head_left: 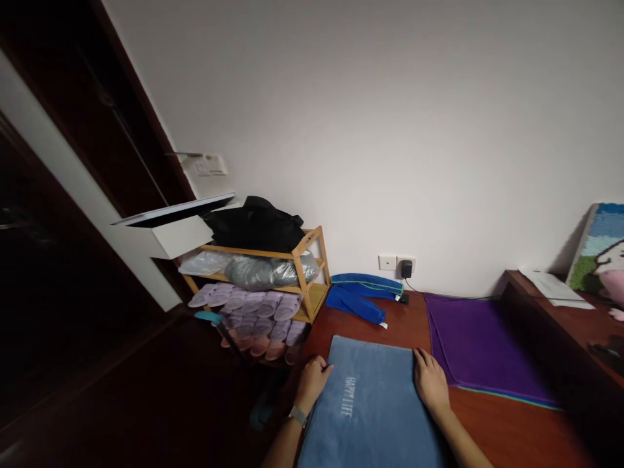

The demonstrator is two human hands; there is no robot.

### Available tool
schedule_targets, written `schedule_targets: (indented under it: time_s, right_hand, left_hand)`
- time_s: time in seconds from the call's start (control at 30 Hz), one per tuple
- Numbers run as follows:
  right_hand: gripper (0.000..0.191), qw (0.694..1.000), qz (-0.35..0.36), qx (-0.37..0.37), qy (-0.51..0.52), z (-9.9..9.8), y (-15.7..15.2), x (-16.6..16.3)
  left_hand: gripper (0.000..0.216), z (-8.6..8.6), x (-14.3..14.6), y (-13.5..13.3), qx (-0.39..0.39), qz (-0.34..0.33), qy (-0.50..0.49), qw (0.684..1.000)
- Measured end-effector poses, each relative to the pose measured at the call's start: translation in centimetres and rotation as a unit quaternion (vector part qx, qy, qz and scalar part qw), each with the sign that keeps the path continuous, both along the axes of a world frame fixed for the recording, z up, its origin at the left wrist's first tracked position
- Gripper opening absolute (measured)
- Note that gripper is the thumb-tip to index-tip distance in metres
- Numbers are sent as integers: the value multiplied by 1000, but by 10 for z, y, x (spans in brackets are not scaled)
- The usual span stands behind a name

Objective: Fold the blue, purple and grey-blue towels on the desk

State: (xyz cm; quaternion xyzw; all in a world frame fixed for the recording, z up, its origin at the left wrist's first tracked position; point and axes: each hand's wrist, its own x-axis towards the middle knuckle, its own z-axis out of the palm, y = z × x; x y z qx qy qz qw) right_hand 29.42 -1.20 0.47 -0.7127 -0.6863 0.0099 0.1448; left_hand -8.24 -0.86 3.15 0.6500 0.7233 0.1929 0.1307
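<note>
A blue-grey folded towel (373,396) with pale "HAPPY LIFE" lettering lies on the reddish-brown table in front of me. At its upper left edge, my left hand (313,382) has its fingers closed, with the thumb against the fabric. My right hand (431,380) grips the opposite edge near the far right corner, fingers bent over the side. The towel's near end runs out of the picture. Beyond it lie folded blue cloths (358,302) with white tags. Purple cloths (480,338), stacked flat, are to the right of my right hand.
A wooden rack (305,273) at the left holds a black bag (258,224), plastic-wrapped items and rows of lilac slippers (253,302). A black charger (406,268) with a cable is plugged into the wall. A raised ledge (541,305) bears papers and a picture (604,250).
</note>
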Motion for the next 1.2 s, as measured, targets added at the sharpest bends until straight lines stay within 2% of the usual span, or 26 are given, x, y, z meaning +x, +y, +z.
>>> schedule_targets:
  time_s: [0.37, 0.53, 0.67, 0.83, 1.03, 1.2]
  right_hand:
    - [55, 1000, -3, -16, -25, 9, 0, -1]
    - [57, 999, 3, 2, -32, 5, 0, 0]
    - [56, 999, 7, 34, -32, -4, -7, -2]
    - [59, 999, 1, 7, -47, -17, -16, -6]
    - [61, 998, -9, -26, -61, -17, -14, -7]
    - [66, 995, -31, -73, -63, -20, -11, -11]
  left_hand:
    - [16, 14, -7, -3, -67, 13, 25, 997]
    - [28, 16, -11, -30, -80, 31, 47, 995]
    - [21, 14, -12, -55, -90, 24, 52, 994]
    - [20, 14, -11, -62, -94, 19, 59, 994]
    - [21, 20, -9, -65, -81, 23, 75, 994]
    - [37, 16, 0, -80, -41, 30, 104, 993]
